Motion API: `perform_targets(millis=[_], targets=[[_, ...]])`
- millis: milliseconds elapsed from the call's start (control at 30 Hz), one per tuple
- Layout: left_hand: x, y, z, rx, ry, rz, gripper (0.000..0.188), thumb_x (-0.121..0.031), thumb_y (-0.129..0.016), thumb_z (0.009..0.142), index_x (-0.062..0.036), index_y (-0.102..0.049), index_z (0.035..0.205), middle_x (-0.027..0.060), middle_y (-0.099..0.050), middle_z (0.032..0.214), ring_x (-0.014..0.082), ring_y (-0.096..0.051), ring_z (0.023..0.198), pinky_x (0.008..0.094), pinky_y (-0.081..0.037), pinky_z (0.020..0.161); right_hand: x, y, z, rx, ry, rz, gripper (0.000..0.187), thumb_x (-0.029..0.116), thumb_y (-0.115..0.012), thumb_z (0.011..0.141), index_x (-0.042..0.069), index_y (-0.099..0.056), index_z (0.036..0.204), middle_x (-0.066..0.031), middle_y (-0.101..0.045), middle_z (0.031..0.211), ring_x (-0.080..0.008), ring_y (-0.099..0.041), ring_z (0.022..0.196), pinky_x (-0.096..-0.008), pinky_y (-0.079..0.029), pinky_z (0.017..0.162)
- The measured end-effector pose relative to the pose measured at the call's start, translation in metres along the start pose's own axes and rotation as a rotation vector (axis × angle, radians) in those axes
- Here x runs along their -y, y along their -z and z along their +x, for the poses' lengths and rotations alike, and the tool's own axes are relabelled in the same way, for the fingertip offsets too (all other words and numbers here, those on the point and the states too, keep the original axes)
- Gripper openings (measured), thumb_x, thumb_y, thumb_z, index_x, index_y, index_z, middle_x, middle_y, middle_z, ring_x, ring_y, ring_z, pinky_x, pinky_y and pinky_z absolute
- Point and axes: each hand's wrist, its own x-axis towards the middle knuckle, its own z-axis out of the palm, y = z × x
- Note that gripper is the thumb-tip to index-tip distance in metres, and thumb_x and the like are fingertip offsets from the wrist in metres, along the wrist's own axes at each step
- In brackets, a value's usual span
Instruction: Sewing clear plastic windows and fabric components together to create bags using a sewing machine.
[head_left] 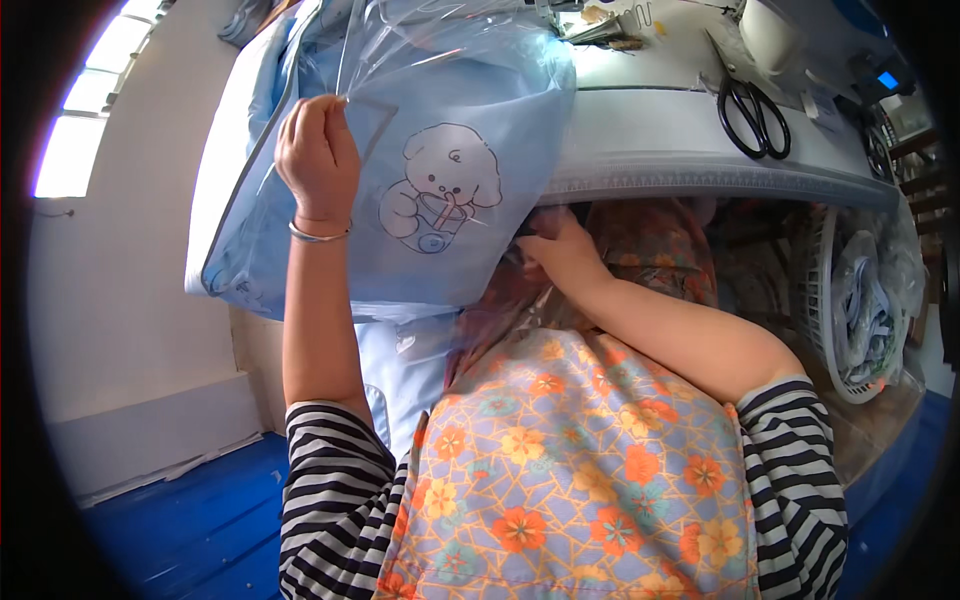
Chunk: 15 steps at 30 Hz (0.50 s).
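A pale blue fabric piece (350, 270) with a printed white cartoon puppy lies over the left part of the work table and hangs past its front edge. Clear plastic sheeting (420, 45) covers its upper part. My left hand (318, 155), a bangle at its wrist, is closed in a pinch on the plastic's edge above the blue fabric. Just below the table's front edge, my right hand (568, 250) is closed beside the fabric's right side. Its fingertips are partly hidden, and what they hold cannot be made out.
Black-handled scissors (755, 115) lie on the white table (640, 125) at right, near a white container (768, 38). Small tools and scraps (615, 35) sit at the back beside a bright light. A white basket (825, 300) with plastic-wrapped cloth stands at right. A wall (130, 250) rises at left.
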Motion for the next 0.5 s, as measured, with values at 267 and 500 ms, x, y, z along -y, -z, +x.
perform_targets(millis=[267,500], targets=[[0.026,0.000,0.039,-0.085,-0.211,-0.002,0.008,-0.012,-0.066,0.086,-0.0084,-0.064,0.080,0.0038,-0.062,0.070,0.0205,-0.061,0.062,0.0286,-0.049,0.057,-0.007,0.063,-0.020,0.043,0.075,-0.460,0.014,0.007,-0.061,0.085,-0.001,-0.065,0.095,-0.0107,-0.067,0.091,-0.0167,-0.064,0.082,-0.0293,-0.052,0.073],[0.095,-0.022,0.111,0.155,-0.328,0.231,0.009,-0.015,-0.063,0.087,-0.0078,-0.065,0.083,0.0088,-0.064,0.076,0.0256,-0.063,0.068,0.0354,-0.050,0.060,0.078,0.023,-0.060,0.847,0.225,0.283,0.014,0.006,-0.059,0.092,-0.003,-0.068,0.096,-0.0103,-0.068,0.096,-0.0168,-0.063,0.095,-0.0290,-0.048,0.086]])
